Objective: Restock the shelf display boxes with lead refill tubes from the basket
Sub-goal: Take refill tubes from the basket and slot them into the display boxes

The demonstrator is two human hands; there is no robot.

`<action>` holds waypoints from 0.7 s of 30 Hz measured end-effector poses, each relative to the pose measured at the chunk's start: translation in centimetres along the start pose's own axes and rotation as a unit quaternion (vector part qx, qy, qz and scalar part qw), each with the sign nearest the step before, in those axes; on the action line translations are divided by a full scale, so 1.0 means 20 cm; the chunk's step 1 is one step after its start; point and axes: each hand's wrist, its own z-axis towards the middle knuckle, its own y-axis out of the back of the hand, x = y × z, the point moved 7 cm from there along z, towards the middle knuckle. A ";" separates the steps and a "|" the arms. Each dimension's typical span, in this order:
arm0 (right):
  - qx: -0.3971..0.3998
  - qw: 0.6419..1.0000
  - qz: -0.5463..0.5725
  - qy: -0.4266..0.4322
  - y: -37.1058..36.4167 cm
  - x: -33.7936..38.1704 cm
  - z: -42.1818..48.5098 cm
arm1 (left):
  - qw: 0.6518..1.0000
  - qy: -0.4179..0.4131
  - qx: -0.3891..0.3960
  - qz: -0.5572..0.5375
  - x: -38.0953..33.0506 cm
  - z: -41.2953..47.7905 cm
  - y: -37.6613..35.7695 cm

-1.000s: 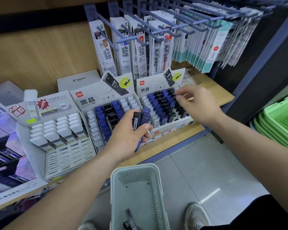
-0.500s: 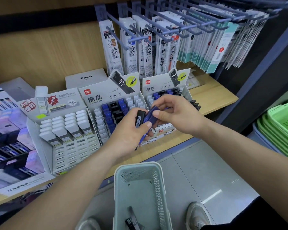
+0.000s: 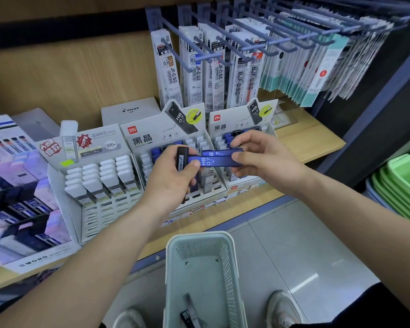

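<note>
One view only: head-worn camera, wide angle. It sits above and behind my arms and looks forward and down. My forearms enter from the two bottom corners. My left hand [image 3: 173, 178] and right hand [image 3: 265, 162] meet at frame centre, close to the lens, both holding the blue lead tubes [image 3: 213, 160].

The camera faces the wooden shelf [image 3: 305, 138], whose front edge runs diagonally from lower left to upper right. The display boxes [image 3: 166, 136] are just behind my hands, and the hanging refill packs [image 3: 213, 74] are along the top.

The tilt takes in the basket [image 3: 169, 268] at bottom centre, the floor [image 3: 294, 245] and my shoe [image 3: 283, 306]. The right edge catches stacked green baskets [image 3: 402, 181].
</note>
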 end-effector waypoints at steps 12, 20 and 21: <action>0.057 0.995 -0.083 -0.009 -0.08 -0.03 -0.02 | 0.999 -0.009 -0.041 -0.007 -0.03 0.01 0.06; 0.117 0.982 -0.150 -0.013 -0.14 -0.03 -0.03 | 0.999 -0.024 -0.023 -0.016 -0.06 0.00 0.08; 0.122 0.981 -0.152 -0.018 -0.14 -0.03 -0.03 | 0.999 -0.023 -0.023 -0.015 -0.06 0.00 0.08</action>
